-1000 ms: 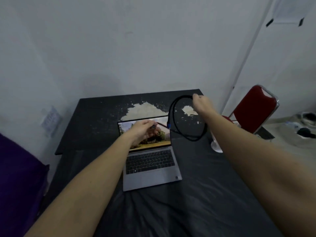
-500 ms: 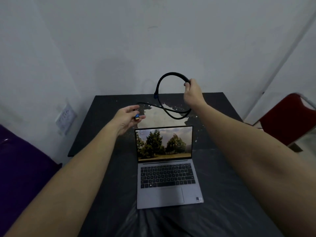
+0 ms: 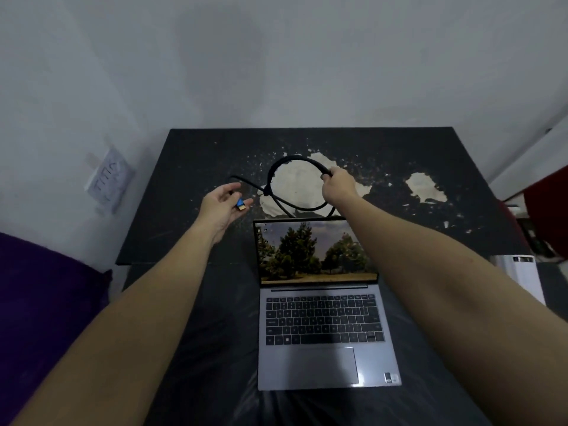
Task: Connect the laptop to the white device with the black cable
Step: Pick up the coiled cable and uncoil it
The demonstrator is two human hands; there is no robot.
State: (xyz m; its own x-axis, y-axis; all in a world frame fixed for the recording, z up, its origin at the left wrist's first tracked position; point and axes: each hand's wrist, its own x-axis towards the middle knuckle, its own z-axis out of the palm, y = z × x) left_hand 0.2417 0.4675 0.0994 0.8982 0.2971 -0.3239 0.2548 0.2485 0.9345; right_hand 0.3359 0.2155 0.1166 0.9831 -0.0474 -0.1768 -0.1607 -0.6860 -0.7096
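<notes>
My left hand (image 3: 222,207) is raised just left of the frame's centre, palm turned up and fingers loosely curled. Between the thumb and fingertips I pinch the blue-and-gold plug (image 3: 240,205) at one end of the thick black cable (image 3: 278,164). From that hand the cable runs up and to the right, passes a bound knot where its strands cross, and rises into a round loop above the middle of the frame.

My right hand (image 3: 338,186) is closed in a fist around the top right of that loop, holding it up off the surface. The lower part of the loop sags down behind the lid of the open grey laptop (image 3: 325,305).

The laptop sits in the lower centre of the frame, its screen lit with a picture of trees and its dark keyboard facing me. It rests on wrinkled black plastic sheeting (image 3: 215,348) spread over the near surface. Beyond it stands the black table (image 3: 190,167), whose top has flaked away into pale patches under and to the right of the loop.

At the right edge of the frame, just past my right forearm, lies a white boxy device (image 3: 522,272), partly hidden by the arm and well apart from the cable. A purple cushion (image 3: 46,287) fills the lower left, and a white wall socket (image 3: 107,179) sits at the left, with a dark red chair (image 3: 547,210) at the far right edge.
</notes>
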